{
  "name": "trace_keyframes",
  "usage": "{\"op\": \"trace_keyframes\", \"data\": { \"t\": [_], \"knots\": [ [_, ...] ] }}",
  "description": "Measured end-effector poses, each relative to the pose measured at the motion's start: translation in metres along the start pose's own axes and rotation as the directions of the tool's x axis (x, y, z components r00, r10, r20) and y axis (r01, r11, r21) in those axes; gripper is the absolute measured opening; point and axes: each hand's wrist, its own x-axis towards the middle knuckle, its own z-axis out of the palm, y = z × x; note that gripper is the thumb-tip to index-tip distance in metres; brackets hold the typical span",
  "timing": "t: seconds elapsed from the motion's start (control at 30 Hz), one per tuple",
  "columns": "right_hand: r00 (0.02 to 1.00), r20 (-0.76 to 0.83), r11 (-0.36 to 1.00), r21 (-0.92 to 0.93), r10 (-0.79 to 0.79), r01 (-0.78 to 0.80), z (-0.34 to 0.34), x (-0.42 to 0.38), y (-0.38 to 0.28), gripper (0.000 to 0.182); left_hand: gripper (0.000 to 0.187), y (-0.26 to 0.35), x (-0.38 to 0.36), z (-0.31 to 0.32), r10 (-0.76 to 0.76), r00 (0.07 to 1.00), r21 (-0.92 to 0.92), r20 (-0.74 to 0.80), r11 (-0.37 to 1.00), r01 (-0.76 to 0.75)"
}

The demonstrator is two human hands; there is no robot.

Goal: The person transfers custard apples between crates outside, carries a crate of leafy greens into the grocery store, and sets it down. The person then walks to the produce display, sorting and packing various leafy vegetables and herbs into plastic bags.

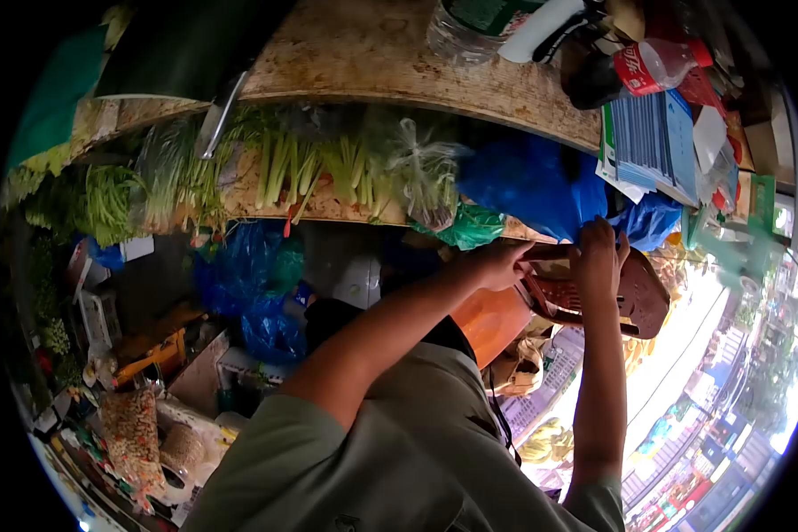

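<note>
My left hand (504, 265) reaches right with its fingers closed, touching the left end of a brown plastic chair or stool (649, 297) with slots in it. My right hand (598, 251) is over the upper edge of that brown piece, fingers bent and close together. Just beyond the right fingers bulges a blue plastic bag (536, 184). What either hand grips, if anything, is hidden behind the fingers. Below the left wrist is an orange surface (492, 317), and a green plastic bag (473, 227) lies past the forearm.
Leafy greens and celery-like stalks (285, 168) fill the shelf under a wooden board (355, 53). On the board's right are a cola bottle (638, 69) and a stack of blue-edged booklets (649, 142). Blue bags (255, 284) hang at left. Bright street lies right.
</note>
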Motion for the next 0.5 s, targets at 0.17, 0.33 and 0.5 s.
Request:
{"op": "trace_keyframes", "data": {
  "t": [0.17, 0.33, 0.5],
  "knots": [
    [0.886, 0.392, 0.954, 0.058, 0.248, -0.293, 0.172, 0.034, 0.028, 0.026, 0.054, -0.139, -0.105, -0.014, -0.268, 0.936, -0.159, -0.228, 0.959, 0.236],
    [0.853, 0.445, 0.962, -0.106, 0.274, -0.254, 0.191, 0.049, -0.018, 0.042, 0.044, -0.304, -0.355, -0.021, 0.051, 0.924, 0.807, -0.38, 0.507, 0.304],
    [0.95, -0.239, 0.973, 0.16, 0.201, -0.165, 0.214, 0.089, -0.025, 0.074, 0.036, -0.286, -0.543, 0.041, -0.735, 0.557, -0.118, -0.387, 0.639, 0.76]
  ]
}}
